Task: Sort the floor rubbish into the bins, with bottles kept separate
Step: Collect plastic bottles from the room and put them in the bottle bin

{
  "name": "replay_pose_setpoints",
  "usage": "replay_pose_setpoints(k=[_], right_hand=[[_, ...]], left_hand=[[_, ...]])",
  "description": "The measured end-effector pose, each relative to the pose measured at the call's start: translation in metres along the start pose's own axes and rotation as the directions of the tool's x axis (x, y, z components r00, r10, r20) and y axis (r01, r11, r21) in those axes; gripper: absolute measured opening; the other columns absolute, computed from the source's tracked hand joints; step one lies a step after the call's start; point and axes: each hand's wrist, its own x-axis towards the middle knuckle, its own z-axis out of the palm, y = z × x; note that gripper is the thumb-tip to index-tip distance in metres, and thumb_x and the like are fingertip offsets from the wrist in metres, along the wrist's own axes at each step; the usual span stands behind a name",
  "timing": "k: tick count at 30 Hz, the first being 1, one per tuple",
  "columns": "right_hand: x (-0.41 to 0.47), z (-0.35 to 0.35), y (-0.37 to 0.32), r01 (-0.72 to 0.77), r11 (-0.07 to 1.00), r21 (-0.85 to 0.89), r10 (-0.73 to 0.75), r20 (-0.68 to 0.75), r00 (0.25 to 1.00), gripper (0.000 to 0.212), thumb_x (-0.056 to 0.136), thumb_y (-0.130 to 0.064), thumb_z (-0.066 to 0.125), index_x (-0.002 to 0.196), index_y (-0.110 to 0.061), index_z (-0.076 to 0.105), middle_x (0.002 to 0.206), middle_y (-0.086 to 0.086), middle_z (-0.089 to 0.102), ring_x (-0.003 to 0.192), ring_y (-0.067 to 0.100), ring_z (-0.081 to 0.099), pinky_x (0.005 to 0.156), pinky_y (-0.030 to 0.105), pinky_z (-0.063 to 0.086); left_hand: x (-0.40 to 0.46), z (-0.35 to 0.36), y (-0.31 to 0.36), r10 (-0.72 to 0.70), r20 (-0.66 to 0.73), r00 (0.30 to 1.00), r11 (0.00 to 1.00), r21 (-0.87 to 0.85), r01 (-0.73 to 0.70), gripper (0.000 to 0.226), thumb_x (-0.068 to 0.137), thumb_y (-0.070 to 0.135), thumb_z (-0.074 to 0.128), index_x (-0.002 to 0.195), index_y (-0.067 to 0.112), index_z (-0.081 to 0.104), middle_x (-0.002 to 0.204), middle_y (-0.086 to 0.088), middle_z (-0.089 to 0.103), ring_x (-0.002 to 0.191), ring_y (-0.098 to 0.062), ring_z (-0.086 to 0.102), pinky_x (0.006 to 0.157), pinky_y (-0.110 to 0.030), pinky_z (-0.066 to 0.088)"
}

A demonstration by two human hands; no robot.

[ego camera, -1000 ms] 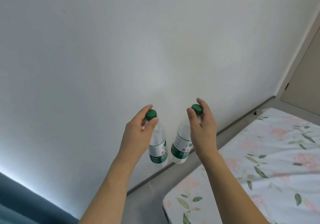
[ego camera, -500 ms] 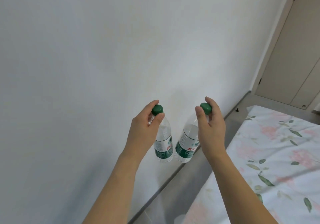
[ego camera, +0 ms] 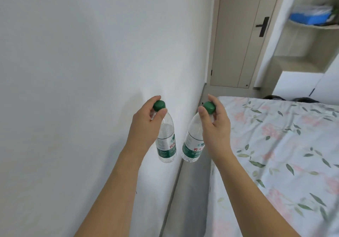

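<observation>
two bottles (ego camera: 166,137) hang between white wall (ego camera: 82,71) and floral bed (ego camera: 284,154).

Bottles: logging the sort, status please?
Left hand pinches left bottle by its neck. Right hand pinches right bottle likewise. No bin in view. Bed alongside right.

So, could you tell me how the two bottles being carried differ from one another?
The left bottle hangs nearly straight from the left hand; the right bottle slants, base towards its neighbour, under the right hand. The left hangs before the wall, the right over the floor gap. Both are clear, green-capped, green-labelled, pinched near the cap.
</observation>
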Motion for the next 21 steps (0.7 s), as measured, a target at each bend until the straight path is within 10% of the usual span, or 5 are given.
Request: replay_pose_setpoints(k=[21], right_hand=[[0.327, -0.045, 0.096, 0.058, 0.995, -0.084, -0.089, -0.434, 0.897, 0.034, 0.089, -0.023, 0.068, 0.12, -0.029, 0.058, 0.112, -0.012, 0.064, 0.109, 0.003, 0.06, 0.101, 0.03, 0.047]], left_hand=[[0.335, 0.216, 0.001, 0.168, 0.336, 0.927, 0.986, -0.074, -0.152, 0.032, 0.093, 0.027, 0.061, 0.122, 0.038, 0.056, 0.106, 0.022, 0.063, 0.097, 0.004, 0.059, 0.078, -0.008, 0.042]])
